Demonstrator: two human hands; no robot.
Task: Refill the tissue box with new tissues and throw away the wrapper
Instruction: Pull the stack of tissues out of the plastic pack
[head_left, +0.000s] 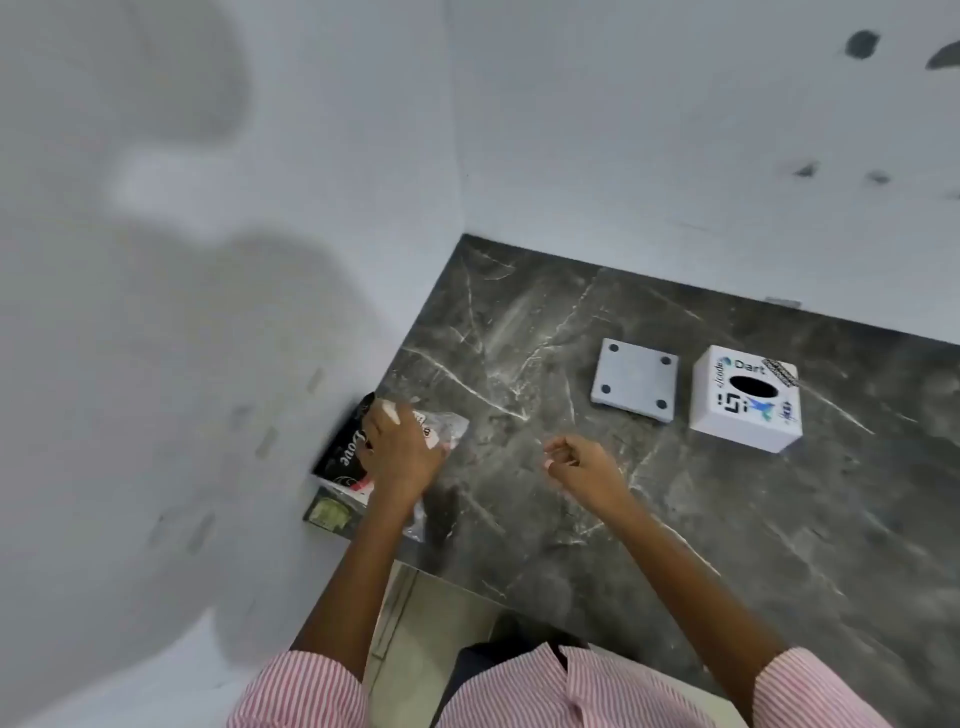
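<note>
Item: striped sleeves (810, 686), pink and white, nearest the camera, rolled above both bare forearms.

Item: dark marbled counter (675, 519), white-veined, under both hands and running away to a pale wall (675, 130) beyond them.

Item: right hand (584, 462), hovering over bare counter, fingers loosely curled with thumb and forefinger close together; nothing visible in it.

Item: left hand (402, 449), at the counter's left edge, fingers closed on a clear crumpled wrapper (444, 428). The wrapper bears small printed marks and sticks out past the fingers toward the right hand; more clear film shows below the wrist.

Item: dark package (345, 452) with pale script lettering, just beyond and left of the left hand, partly blurred, tucked between counter edge and left wall. Contents cannot be told.

Item: grey square base plate (636, 382), four dark round pads at its corners, lying flat beyond the right hand, well apart from it.

Item: white tissue box (745, 397), stickered, dark oval slot on top, standing just right of the plate, separate from it, farther from both hands.
</note>
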